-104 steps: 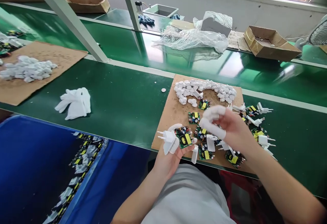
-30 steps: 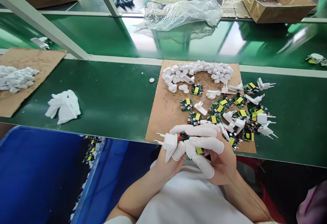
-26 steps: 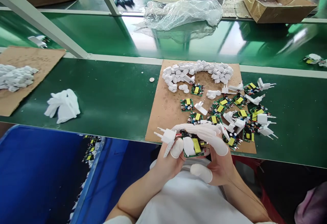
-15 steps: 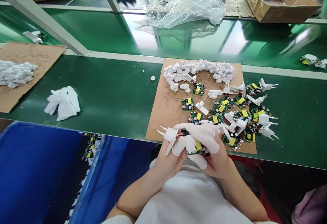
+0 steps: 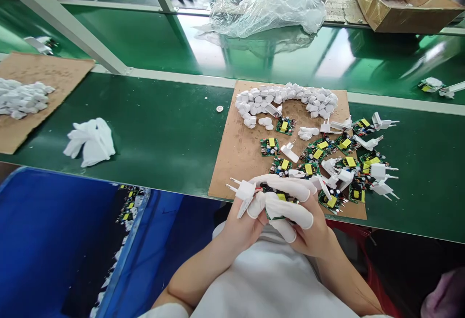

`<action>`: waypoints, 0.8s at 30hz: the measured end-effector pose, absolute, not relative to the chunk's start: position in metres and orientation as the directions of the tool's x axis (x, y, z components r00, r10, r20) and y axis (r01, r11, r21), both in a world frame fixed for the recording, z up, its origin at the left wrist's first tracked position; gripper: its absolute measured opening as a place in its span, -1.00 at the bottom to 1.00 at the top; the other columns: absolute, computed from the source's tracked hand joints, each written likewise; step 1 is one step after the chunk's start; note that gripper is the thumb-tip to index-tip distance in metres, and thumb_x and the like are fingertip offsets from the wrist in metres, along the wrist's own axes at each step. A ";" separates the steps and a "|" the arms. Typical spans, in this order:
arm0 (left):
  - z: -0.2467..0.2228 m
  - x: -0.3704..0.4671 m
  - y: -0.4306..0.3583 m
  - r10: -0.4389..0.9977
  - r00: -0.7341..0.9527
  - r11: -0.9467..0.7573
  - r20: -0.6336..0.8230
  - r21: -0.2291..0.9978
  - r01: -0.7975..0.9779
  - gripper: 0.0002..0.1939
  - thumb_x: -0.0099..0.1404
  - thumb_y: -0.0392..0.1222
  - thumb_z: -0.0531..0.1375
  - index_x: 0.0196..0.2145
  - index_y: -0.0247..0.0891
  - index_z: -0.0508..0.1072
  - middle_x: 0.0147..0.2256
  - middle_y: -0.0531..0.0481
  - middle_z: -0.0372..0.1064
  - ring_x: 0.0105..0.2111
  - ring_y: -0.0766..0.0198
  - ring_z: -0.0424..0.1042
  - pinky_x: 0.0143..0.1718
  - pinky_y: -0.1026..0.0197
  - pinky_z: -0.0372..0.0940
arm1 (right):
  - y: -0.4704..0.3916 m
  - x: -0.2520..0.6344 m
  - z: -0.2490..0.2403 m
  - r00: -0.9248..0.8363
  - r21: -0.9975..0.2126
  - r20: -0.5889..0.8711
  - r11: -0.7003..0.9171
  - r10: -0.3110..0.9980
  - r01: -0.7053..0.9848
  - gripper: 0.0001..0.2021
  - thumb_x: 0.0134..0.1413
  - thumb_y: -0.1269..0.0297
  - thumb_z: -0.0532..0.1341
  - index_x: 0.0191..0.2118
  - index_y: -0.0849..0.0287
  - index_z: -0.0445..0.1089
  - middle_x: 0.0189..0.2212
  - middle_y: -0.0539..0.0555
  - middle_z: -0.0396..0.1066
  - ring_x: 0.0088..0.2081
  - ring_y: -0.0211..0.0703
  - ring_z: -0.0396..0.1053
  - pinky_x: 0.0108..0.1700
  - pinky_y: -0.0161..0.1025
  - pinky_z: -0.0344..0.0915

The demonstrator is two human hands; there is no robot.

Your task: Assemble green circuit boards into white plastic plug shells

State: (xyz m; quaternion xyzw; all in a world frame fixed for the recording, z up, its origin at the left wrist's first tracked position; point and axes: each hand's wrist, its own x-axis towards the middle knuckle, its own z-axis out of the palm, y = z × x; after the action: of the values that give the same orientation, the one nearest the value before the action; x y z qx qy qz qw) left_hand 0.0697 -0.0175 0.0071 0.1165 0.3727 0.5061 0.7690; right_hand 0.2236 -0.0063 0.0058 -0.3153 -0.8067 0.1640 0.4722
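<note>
My left hand (image 5: 244, 221) and my right hand (image 5: 315, 219), fingertips in white finger cots, meet at the front edge of the bench. Between them is a green circuit board (image 5: 281, 197) with a yellow part, mostly hidden by the fingers. Both hands are closed on it. A white two-pin plug (image 5: 244, 190), joined to the board by a red wire, sticks out to the left over my left hand. Just beyond lie several more boards (image 5: 308, 169) and white plugs (image 5: 289, 152) on a cardboard sheet (image 5: 232, 163). Small white lumps (image 5: 257, 99) form an arc behind them.
On the left, a white glove (image 5: 92, 141) lies on the green bench, beside another cardboard sheet (image 5: 47, 73) with white lumps. A blue bin (image 5: 43, 240) with boards stands below. Clear plastic (image 5: 269, 13) and a carton (image 5: 410, 15) are at the back; a slanted post (image 5: 72, 25) rises left.
A finger of my right hand has moved across the board, covering the white lump and most of the yellow part. The board and plug stay in my hands; the view has shifted slightly.
</note>
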 end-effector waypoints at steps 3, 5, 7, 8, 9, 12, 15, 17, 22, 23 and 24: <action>0.004 0.070 -0.020 0.855 0.124 0.440 -0.504 0.577 -0.688 -0.46 -0.15 0.12 0.64 -0.35 -0.17 0.53 -0.41 0.10 0.53 -0.39 0.25 0.55 -0.27 0.18 0.50 | -0.008 0.217 0.016 -0.283 -0.720 0.593 0.654 0.754 0.234 -0.47 0.42 0.06 0.20 0.41 -0.01 0.19 0.12 0.20 0.53 0.11 0.15 0.54 0.08 0.11 0.47; 0.003 0.070 -0.022 0.855 0.083 0.428 -0.513 0.604 -0.672 -0.45 -0.20 0.10 0.65 -0.39 -0.18 0.51 -0.49 0.16 0.44 -0.54 0.39 0.42 -0.45 0.30 0.39 | -0.010 0.212 0.023 -0.228 -0.785 0.547 0.588 0.806 0.194 -0.57 0.41 0.21 0.22 0.32 -0.01 0.27 0.07 0.17 0.55 0.08 0.11 0.57 0.07 0.09 0.47; 0.002 0.070 -0.024 0.860 0.064 0.418 -0.506 0.627 -0.657 -0.45 -0.21 0.11 0.65 -0.40 -0.19 0.52 -0.51 0.17 0.41 -0.58 0.43 0.35 -0.53 0.35 0.31 | -0.012 0.209 0.028 -0.206 -0.807 0.529 0.563 0.823 0.177 -0.65 0.37 0.46 0.17 0.17 -0.03 0.38 0.00 0.12 0.56 0.04 0.04 0.59 0.05 0.05 0.48; 0.002 0.070 -0.025 0.862 0.063 0.417 -0.503 0.634 -0.651 -0.45 -0.20 0.12 0.65 -0.38 -0.19 0.54 -0.49 0.16 0.43 -0.57 0.43 0.35 -0.54 0.35 0.30 | -0.013 0.208 0.029 -0.211 -0.808 0.530 0.565 0.821 0.169 -0.65 0.35 0.51 0.16 0.13 -0.02 0.40 -0.02 0.11 0.55 0.02 0.03 0.60 0.04 0.05 0.48; 0.002 0.070 -0.026 0.863 0.069 0.421 -0.501 0.637 -0.646 -0.44 -0.19 0.13 0.64 -0.35 -0.18 0.56 -0.47 0.14 0.46 -0.56 0.41 0.37 -0.52 0.34 0.31 | -0.013 0.208 0.029 -0.224 -0.804 0.533 0.571 0.816 0.166 -0.64 0.34 0.53 0.15 0.11 -0.02 0.40 -0.03 0.11 0.55 0.02 0.03 0.60 0.05 0.06 0.48; 0.002 0.068 -0.026 0.856 0.110 0.446 -0.505 0.613 -0.653 -0.45 -0.13 0.15 0.62 -0.29 -0.18 0.56 -0.38 0.07 0.54 -0.44 0.29 0.50 -0.38 0.24 0.43 | -0.012 0.214 0.026 -0.266 -0.780 0.541 0.594 0.798 0.196 -0.62 0.39 0.37 0.19 0.25 -0.01 0.34 0.02 0.16 0.56 0.06 0.08 0.57 0.10 0.10 0.46; 0.006 0.067 -0.023 0.843 0.160 0.473 -0.514 0.565 -0.676 -0.46 -0.07 0.16 0.60 -0.29 -0.18 0.54 -0.29 0.00 0.60 -0.19 0.07 0.62 -0.11 0.06 0.51 | -0.008 0.222 0.021 -0.327 -0.714 0.568 0.650 0.755 0.261 -0.53 0.42 0.13 0.22 0.36 0.05 0.26 0.12 0.24 0.52 0.16 0.14 0.51 0.14 0.10 0.44; 0.010 0.067 -0.021 0.843 0.183 0.480 -0.507 0.552 -0.682 -0.45 -0.08 0.17 0.60 -0.26 -0.17 0.56 -0.26 -0.02 0.62 -0.08 -0.01 0.63 -0.01 0.01 0.50 | -0.006 0.225 0.017 -0.347 -0.643 0.603 0.695 0.719 0.321 -0.56 0.44 0.16 0.20 0.34 0.07 0.30 0.14 0.27 0.48 0.18 0.15 0.48 0.16 0.10 0.43; 0.012 0.069 -0.017 0.839 0.159 0.470 -0.520 0.546 -0.694 -0.47 -0.14 0.09 0.63 -0.31 -0.18 0.57 -0.31 0.00 0.62 -0.07 -0.03 0.63 0.02 0.04 0.51 | -0.006 0.226 0.008 -0.385 -0.547 0.640 0.746 0.665 0.380 -0.54 0.47 0.18 0.15 0.39 0.06 0.27 0.11 0.27 0.49 0.11 0.14 0.49 0.11 0.08 0.44; 0.011 0.070 -0.017 0.838 0.140 0.462 -0.527 0.548 -0.697 -0.50 -0.13 0.07 0.63 -0.34 -0.19 0.56 -0.35 0.01 0.60 -0.08 -0.02 0.63 0.01 0.05 0.51 | -0.007 0.225 0.006 -0.395 -0.536 0.638 0.750 0.661 0.388 -0.54 0.48 0.17 0.13 0.39 0.05 0.26 0.12 0.27 0.47 0.10 0.14 0.48 0.10 0.07 0.44; 0.011 0.071 -0.017 0.838 0.124 0.452 -0.532 0.549 -0.703 -0.53 -0.11 0.06 0.63 -0.36 -0.19 0.55 -0.38 0.03 0.58 -0.10 -0.01 0.64 -0.01 0.07 0.51 | -0.007 0.225 0.004 -0.402 -0.526 0.639 0.754 0.656 0.394 -0.55 0.48 0.18 0.12 0.39 0.03 0.27 0.12 0.27 0.46 0.10 0.14 0.48 0.09 0.07 0.44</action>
State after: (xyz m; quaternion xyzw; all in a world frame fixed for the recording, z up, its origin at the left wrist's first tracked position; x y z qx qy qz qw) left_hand 0.0713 -0.0166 0.0107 0.0815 0.4133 0.5169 0.7453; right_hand 0.2249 -0.0067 0.0041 -0.3183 -0.8241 0.1474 0.4447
